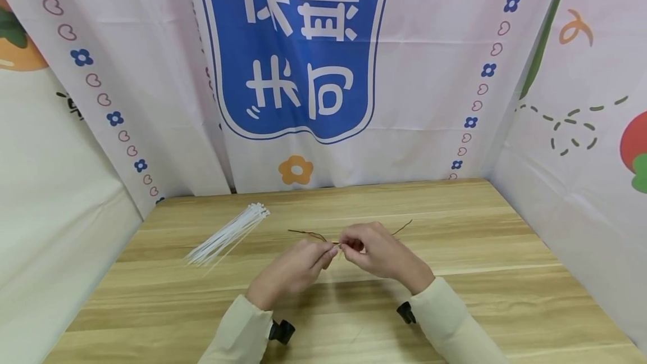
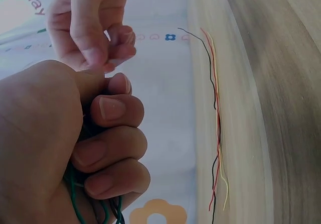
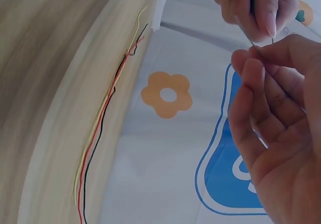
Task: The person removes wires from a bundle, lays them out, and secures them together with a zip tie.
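In the head view, both hands meet low over the middle of the table, fingertips close together. My left hand (image 1: 300, 263) has its fingers curled round green wire (image 2: 75, 199), whose loops hang below the fingers in the left wrist view. The thumb and fingers of my right hand (image 1: 376, 251) pinch a thin strand (image 3: 246, 33) that runs to the left hand. A loose bundle of red, yellow and black wires (image 2: 218, 113) lies lengthwise on the table; in the head view the hands cover its middle.
White cable ties (image 1: 229, 235) lie in a bunch on the wooden table (image 1: 151, 296), left of the hands. A printed cloth (image 1: 429, 100) hangs behind the table, with more cloth at both sides.
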### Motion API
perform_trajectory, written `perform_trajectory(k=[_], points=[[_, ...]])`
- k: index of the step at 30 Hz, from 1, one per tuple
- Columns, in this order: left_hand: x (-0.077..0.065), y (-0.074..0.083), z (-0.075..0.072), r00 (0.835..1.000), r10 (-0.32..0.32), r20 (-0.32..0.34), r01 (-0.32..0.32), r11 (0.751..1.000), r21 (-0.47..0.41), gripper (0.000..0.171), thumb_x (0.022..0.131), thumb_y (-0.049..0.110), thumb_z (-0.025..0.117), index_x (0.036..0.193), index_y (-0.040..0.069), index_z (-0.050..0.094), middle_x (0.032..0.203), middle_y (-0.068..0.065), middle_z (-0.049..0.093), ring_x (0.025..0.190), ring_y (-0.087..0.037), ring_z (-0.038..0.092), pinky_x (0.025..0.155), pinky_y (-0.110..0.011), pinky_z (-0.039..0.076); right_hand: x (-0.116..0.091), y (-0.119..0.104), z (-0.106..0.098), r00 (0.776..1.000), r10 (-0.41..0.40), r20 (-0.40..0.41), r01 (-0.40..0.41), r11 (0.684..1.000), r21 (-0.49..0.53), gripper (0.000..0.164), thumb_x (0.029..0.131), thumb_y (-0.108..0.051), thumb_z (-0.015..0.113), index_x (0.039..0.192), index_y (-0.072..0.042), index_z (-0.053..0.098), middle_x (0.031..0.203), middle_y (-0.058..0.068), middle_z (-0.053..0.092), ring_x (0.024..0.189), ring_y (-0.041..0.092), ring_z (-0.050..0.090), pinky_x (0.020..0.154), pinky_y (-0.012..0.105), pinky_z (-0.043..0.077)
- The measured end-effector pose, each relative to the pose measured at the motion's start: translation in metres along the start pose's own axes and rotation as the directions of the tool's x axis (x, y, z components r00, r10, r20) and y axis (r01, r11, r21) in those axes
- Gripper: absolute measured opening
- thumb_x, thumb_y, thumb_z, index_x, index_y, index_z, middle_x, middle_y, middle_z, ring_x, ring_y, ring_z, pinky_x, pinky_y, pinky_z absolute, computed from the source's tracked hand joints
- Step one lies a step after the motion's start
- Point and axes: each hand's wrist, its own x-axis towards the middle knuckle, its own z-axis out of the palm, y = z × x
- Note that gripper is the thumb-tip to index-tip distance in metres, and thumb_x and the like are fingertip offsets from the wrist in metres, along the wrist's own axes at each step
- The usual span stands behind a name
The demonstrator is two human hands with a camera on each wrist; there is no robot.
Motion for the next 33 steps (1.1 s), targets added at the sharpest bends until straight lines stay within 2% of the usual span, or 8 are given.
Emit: perform_trajectory(k=[3, 9, 12, 16, 19, 23, 27, 33], points=[[0.0, -0.001, -0.001, 1.0, 0.006, 0.002, -0.006, 1.0, -0.01, 0.04, 0.117, 0.026, 0.038, 0.082, 0.015, 0.054, 0.069, 0.008, 0.041, 0.06, -0.004, 0.034, 0.063, -0.024, 0.039, 0.0, 0.001, -0.004, 1.0, -0.01, 0.002, 0.011, 0.999, -0.05, 0.012, 0.1, -0.007, 0.067, 0.094, -0.015, 0.073, 0.08, -0.008, 0.067, 0.07, -0.003, 0.056, 0.065, 0.019, 0.053], [-0.002, -0.005, -0.006, 1.0, 0.007, 0.002, -0.007, 0.999, -0.032, 0.038, 0.117, 0.024, 0.038, 0.083, 0.016, 0.052, 0.07, 0.009, 0.04, 0.061, -0.004, 0.034, 0.066, -0.025, 0.04, -0.002, 0.001, -0.008, 0.999, -0.031, 0.024, 0.032, 0.997, -0.073, 0.008, 0.106, -0.011, 0.064, 0.103, -0.014, 0.071, 0.09, -0.006, 0.072, 0.081, 0.0, 0.065, 0.073, 0.021, 0.057], [-0.003, -0.008, -0.009, 1.0, 0.018, -0.005, -0.019, 0.999, -0.043, 0.038, 0.117, 0.025, 0.038, 0.082, 0.016, 0.051, 0.071, 0.008, 0.04, 0.061, -0.004, 0.033, 0.066, -0.025, 0.04, -0.002, 0.002, -0.009, 0.999, -0.021, 0.043, 0.024, 0.999, -0.048, 0.008, 0.107, -0.011, 0.061, 0.106, -0.015, 0.067, 0.088, -0.007, 0.071, 0.076, -0.001, 0.062, 0.068, 0.02, 0.054], [-0.005, -0.011, -0.011, 1.0, 0.028, -0.006, -0.029, 0.998, -0.062, 0.039, 0.117, 0.026, 0.038, 0.081, 0.016, 0.05, 0.071, 0.008, 0.039, 0.062, -0.004, 0.032, 0.066, -0.025, 0.038, -0.003, 0.004, -0.009, 0.998, -0.004, 0.058, 0.007, 0.999, -0.043, 0.009, 0.107, -0.009, 0.061, 0.106, -0.016, 0.067, 0.081, -0.009, 0.063, 0.067, -0.003, 0.05, 0.061, 0.02, 0.048], [-0.005, -0.013, -0.013, 0.999, 0.037, -0.002, -0.037, 0.997, -0.072, 0.038, 0.116, 0.023, 0.039, 0.08, 0.015, 0.049, 0.071, 0.008, 0.038, 0.062, -0.004, 0.031, 0.067, -0.025, 0.038, -0.004, 0.006, -0.011, 0.998, -0.014, 0.056, 0.018, 0.997, -0.078, 0.01, 0.106, -0.009, 0.063, 0.106, -0.016, 0.069, 0.081, -0.009, 0.062, 0.067, -0.003, 0.047, 0.062, 0.02, 0.047], [-0.006, -0.018, -0.017, 0.999, 0.04, 0.009, -0.04, 0.996, -0.082, 0.039, 0.116, 0.02, 0.041, 0.078, 0.015, 0.047, 0.069, 0.008, 0.036, 0.061, -0.004, 0.03, 0.067, -0.026, 0.038, -0.005, 0.007, -0.013, 0.998, -0.034, 0.058, 0.041, 0.989, -0.139, 0.011, 0.105, -0.009, 0.065, 0.103, -0.017, 0.073, 0.088, -0.008, 0.069, 0.071, -0.002, 0.051, 0.068, 0.021, 0.05], [-0.008, -0.025, -0.02, 1.0, 0.018, 0.023, -0.016, 0.995, -0.094, 0.04, 0.116, 0.021, 0.041, 0.076, 0.015, 0.045, 0.068, 0.008, 0.035, 0.061, -0.005, 0.029, 0.065, -0.025, 0.036, -0.006, 0.009, -0.016, 0.997, -0.026, 0.072, 0.038, 0.984, -0.172, 0.012, 0.104, -0.008, 0.065, 0.1, -0.016, 0.073, 0.088, -0.007, 0.07, 0.071, -0.001, 0.051, 0.068, 0.02, 0.049], [-0.015, -0.036, -0.03, 0.999, -0.03, 0.044, 0.037, 0.986, -0.16, 0.04, 0.116, 0.024, 0.039, 0.079, 0.012, 0.046, 0.07, 0.006, 0.035, 0.063, -0.007, 0.031, 0.065, -0.025, 0.035, -0.011, 0.018, -0.026, 0.996, 0.056, 0.063, -0.044, 0.985, -0.168, 0.013, 0.103, -0.006, 0.065, 0.097, -0.014, 0.073, 0.082, -0.004, 0.068, 0.066, -0.001, 0.047, 0.063, 0.02, 0.047]])
